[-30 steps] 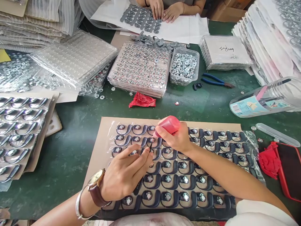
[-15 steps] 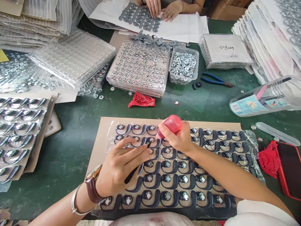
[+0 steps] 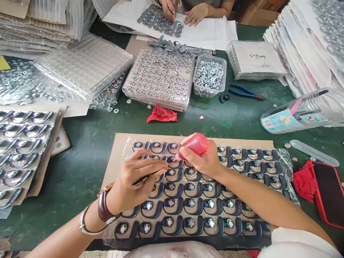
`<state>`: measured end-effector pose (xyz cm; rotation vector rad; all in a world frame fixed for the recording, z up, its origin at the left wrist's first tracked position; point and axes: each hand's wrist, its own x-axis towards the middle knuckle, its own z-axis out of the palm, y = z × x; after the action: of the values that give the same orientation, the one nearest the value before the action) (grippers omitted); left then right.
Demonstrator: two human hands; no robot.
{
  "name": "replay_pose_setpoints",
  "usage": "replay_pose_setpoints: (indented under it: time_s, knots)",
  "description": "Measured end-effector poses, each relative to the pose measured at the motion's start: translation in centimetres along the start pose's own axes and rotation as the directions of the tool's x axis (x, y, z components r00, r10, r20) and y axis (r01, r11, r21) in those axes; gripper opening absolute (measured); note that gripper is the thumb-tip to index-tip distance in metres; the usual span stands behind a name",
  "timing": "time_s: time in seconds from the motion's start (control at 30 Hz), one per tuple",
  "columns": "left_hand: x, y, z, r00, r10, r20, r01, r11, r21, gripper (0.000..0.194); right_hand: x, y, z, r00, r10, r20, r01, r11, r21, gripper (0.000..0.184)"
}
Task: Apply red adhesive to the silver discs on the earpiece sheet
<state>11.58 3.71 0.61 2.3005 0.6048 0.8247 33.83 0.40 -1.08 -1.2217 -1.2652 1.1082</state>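
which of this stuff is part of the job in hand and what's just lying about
In use:
red squeeze bottle, right hand
thin dark tool, left hand
black hooked parts beneath

Apparently just lying about:
blue-handled pliers
red-cased phone
clear jar

I have bare green tabletop [image 3: 83,143] left of the cardboard sheet [image 3: 114,157]; beyond it, crumpled red cloth [image 3: 162,114], stacked trays [image 3: 158,82] and a clear jar [image 3: 298,114] obstruct me.
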Motion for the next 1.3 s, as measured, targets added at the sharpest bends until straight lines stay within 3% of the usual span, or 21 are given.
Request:
replay_pose_setpoints:
  time_s: [0.1, 0.17, 0.3, 0.37, 0.43, 0.57, 0.8, 1.13, 1.3]
  knots:
    - [-0.2, 0.1, -0.1, 1.0, 0.011, 0.011, -0.011, 1.0, 0.014, 0.029, 0.9, -1.7, -0.9, 0.991, 0.117, 0.059, -0.122, 0.989, 0.082, 0.03]
    - [-0.4, 0.2, -0.2, 0.999, 0.029, 0.034, -0.031, 0.999, 0.04, 0.031, 1.7, -2.4, -1.4, 0.982, 0.166, 0.092, -0.17, 0.984, 0.043, 0.03]
    - [-0.5, 0.1, -0.4, 0.985, 0.134, 0.108, -0.151, 0.973, 0.174, 0.038, 3.3, -1.6, -1.5, 0.999, -0.014, -0.048, 0.009, 0.994, -0.106, 0.025]
    - [-0.3, -0.3, -0.1, 0.97, 0.193, 0.146, -0.227, 0.936, 0.269, 0.039, 3.6, -0.5, -1.1, 0.986, -0.114, -0.119, 0.102, 0.989, -0.106, 0.023]
    - [-0.2, -0.7, 0.3, 0.962, 0.227, 0.154, -0.267, 0.903, 0.336, 0.038, 3.7, 0.6, -0.7, 0.98, -0.141, -0.139, 0.132, 0.989, -0.071, 0.02]
    - [0.0, -1.3, 1.0, 0.955, 0.252, 0.159, -0.295, 0.873, 0.389, 0.038, 3.3, 2.0, -0.4, 0.992, -0.093, -0.081, 0.087, 0.994, -0.066, 0.018]
    - [0.9, -0.1, 1.2, 0.914, 0.32, 0.249, -0.404, 0.777, 0.482, 0.032, 3.0, 2.4, -0.3, 0.998, -0.051, -0.04, 0.044, 0.988, -0.149, 0.019]
    - [0.9, 0.1, 1.1, 0.918, 0.308, 0.251, -0.395, 0.773, 0.497, 0.034, 3.3, 1.8, -0.3, 0.995, -0.065, -0.077, 0.041, 0.959, -0.279, 0.025]
    - [1.0, 0.1, 1.2, 0.917, 0.314, 0.245, -0.397, 0.769, 0.5, 0.033, 3.2, 1.9, -0.2, 0.991, -0.077, -0.113, 0.045, 0.964, -0.261, 0.024]
